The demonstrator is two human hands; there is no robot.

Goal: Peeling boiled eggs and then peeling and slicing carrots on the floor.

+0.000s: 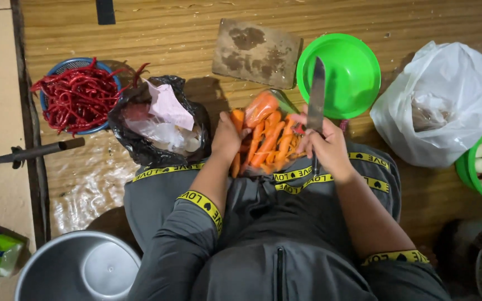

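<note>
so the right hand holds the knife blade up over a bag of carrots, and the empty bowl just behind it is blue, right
Not quite: the empty bowl behind the knife is green, as the head view shows. The blue one is the basket of red chillies at far left. The right hand does hold the knife blade up over the bag of carrots.

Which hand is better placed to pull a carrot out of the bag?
Likely the left hand: it rests free on the carrots in the clear bag. The right hand has its grip on a knife, blade pointing up.
</note>
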